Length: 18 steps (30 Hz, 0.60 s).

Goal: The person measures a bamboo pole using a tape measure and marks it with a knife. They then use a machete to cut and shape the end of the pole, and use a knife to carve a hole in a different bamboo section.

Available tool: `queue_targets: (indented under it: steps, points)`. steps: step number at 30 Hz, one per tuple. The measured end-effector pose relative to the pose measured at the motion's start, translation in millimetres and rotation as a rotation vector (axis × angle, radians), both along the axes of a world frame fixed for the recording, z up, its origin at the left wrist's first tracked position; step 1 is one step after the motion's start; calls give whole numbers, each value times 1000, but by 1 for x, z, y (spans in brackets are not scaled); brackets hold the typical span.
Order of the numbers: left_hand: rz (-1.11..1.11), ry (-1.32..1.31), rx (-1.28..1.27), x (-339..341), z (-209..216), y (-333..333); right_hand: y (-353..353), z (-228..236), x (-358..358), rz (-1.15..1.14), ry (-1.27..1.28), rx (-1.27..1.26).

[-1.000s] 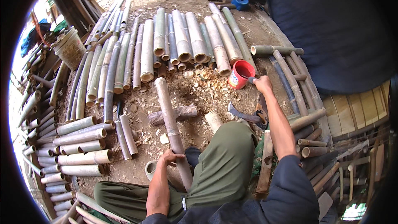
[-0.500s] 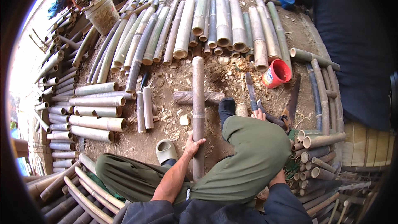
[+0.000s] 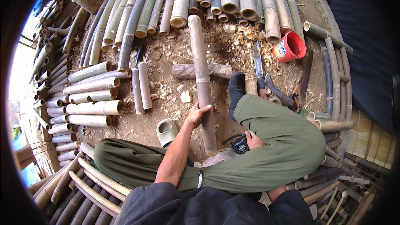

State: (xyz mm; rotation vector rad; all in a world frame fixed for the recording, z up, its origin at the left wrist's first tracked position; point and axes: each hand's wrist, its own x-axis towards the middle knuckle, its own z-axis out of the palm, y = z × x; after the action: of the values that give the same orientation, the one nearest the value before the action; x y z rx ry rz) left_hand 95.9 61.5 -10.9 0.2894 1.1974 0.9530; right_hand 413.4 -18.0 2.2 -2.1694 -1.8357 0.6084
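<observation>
Earth floor (image 3: 134, 128) strewn with pale chips (image 3: 186, 96) spreads before us, with a broad row of bamboo poles (image 3: 181, 0) at 12 o'clock and a stack of bamboo lengths (image 3: 93, 86) at 9. Our bent right leg (image 3: 283, 141) fills 3 to 4 o'clock. Through the middle slants the bamboo piece (image 3: 200, 62), far end toward 12 and near end toward 6, crossing over a short log (image 3: 219, 71); that near end now shows clear of our lap, where half a second ago it ran into it.

At 2 o'clock sits the red tub (image 3: 285, 52), and nearer on the same line lies the knife (image 3: 258, 60). Our fingers were at its handle half a second ago; now it lies alone. Our left hand (image 3: 196, 114) keeps its grip wrapped round the piece's lower half, thumb across the top. Our right hand (image 3: 254, 140) has come out under the thigh at 4 o'clock, touching a small black case (image 3: 239, 146); how firmly that grip has closed, we cannot tell. As we judge it, blade work is set aside, and the left hand alone steadies the piece.
</observation>
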Motion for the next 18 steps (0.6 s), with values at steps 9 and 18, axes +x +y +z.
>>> queue_targets:
  steps: [9, 18]
  points:
    - [-12, 227, 78, 4, -3, -11, -5, 21, -5, -67, 103, -130]
    - [-169, 285, 51, 1, -6, -6, -15, 21, -3, -42, 67, -153]
